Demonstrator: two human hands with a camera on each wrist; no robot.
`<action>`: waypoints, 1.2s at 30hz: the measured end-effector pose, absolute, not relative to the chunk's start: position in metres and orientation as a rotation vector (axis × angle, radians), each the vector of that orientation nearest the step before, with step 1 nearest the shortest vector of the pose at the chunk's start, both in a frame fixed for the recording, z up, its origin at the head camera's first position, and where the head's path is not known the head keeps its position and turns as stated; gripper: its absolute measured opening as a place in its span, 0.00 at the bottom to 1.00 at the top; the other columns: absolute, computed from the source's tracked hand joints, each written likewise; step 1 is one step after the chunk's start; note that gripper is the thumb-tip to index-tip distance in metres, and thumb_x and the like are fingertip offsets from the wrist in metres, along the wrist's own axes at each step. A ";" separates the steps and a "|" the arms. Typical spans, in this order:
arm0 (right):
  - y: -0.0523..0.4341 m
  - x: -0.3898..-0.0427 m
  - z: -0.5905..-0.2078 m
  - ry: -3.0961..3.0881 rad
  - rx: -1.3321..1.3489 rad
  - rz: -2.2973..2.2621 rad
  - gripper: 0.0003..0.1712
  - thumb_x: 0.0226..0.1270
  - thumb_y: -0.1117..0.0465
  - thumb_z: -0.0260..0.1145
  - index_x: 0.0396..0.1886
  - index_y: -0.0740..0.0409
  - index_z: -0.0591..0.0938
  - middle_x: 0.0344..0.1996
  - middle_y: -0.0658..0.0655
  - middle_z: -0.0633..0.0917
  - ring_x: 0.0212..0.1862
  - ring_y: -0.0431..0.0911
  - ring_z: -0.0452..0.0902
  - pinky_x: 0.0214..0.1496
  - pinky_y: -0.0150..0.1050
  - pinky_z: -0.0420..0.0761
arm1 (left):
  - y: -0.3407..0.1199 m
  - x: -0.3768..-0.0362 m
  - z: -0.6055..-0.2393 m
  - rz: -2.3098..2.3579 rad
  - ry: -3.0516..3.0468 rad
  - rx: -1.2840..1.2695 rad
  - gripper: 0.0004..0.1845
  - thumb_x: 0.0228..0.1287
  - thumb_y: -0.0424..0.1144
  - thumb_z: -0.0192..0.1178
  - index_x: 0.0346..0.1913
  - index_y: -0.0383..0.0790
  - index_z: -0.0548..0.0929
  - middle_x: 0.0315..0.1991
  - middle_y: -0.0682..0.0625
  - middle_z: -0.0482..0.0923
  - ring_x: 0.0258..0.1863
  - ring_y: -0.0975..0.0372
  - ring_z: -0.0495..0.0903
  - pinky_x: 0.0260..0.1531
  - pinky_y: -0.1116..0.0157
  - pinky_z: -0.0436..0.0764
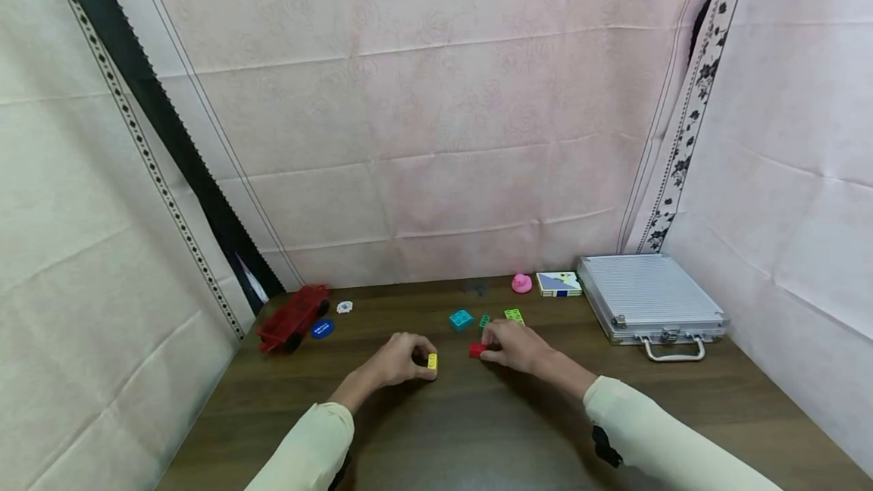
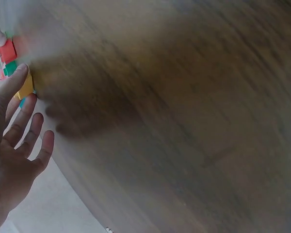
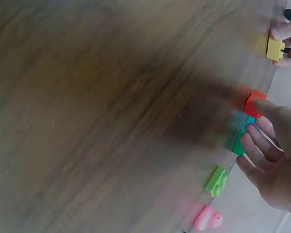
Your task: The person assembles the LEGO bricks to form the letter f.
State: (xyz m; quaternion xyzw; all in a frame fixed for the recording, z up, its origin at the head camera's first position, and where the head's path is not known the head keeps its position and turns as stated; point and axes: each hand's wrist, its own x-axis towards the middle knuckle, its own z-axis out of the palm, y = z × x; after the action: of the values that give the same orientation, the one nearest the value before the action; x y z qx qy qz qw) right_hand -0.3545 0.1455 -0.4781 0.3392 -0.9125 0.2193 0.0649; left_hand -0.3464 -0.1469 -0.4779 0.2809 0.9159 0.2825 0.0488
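My left hand pinches a small yellow brick on the brown wooden table. In the left wrist view the left hand has a fingertip against the yellow brick. My right hand pinches a red brick a short way to the right of the yellow one. In the right wrist view the right hand has its thumb on the red brick, and the yellow brick shows beyond, between the left hand's fingers. The two bricks are apart.
Just behind the hands lie a teal brick, a small green brick and a lime brick. A pink duck, a card box and a metal case sit back right. A red toy truck and blue disc lie left.
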 end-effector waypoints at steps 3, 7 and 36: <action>0.143 -0.354 -0.477 -2.762 1.032 0.717 0.11 0.66 0.57 0.77 0.39 0.56 0.84 0.34 0.51 0.85 0.35 0.41 0.78 0.39 0.37 0.82 | -0.145 -0.348 -0.478 0.859 2.791 0.859 0.18 0.61 0.41 0.78 0.51 0.38 0.88 0.41 0.52 0.85 0.42 0.59 0.83 0.45 0.61 0.83; 0.143 -0.358 -0.477 -2.760 1.158 0.795 0.17 0.67 0.61 0.77 0.52 0.62 0.84 0.45 0.57 0.87 0.46 0.49 0.84 0.51 0.45 0.85 | -0.145 -0.349 -0.479 0.864 2.788 0.853 0.19 0.60 0.42 0.78 0.51 0.39 0.88 0.41 0.52 0.85 0.42 0.60 0.82 0.45 0.62 0.82; 0.092 -0.355 -0.475 -2.744 1.153 0.890 0.20 0.67 0.56 0.77 0.55 0.58 0.87 0.47 0.51 0.90 0.51 0.46 0.87 0.54 0.42 0.85 | -0.147 -0.348 -0.484 1.101 2.666 0.708 0.16 0.56 0.39 0.81 0.45 0.38 0.90 0.36 0.50 0.84 0.35 0.61 0.79 0.35 0.66 0.80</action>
State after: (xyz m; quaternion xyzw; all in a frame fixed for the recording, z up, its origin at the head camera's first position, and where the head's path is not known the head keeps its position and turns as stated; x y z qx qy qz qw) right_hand -0.3551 0.0924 -0.4745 0.3710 -0.8831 0.2865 0.0175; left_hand -0.3481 -0.1466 -0.4843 0.2374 0.8944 0.3692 0.0859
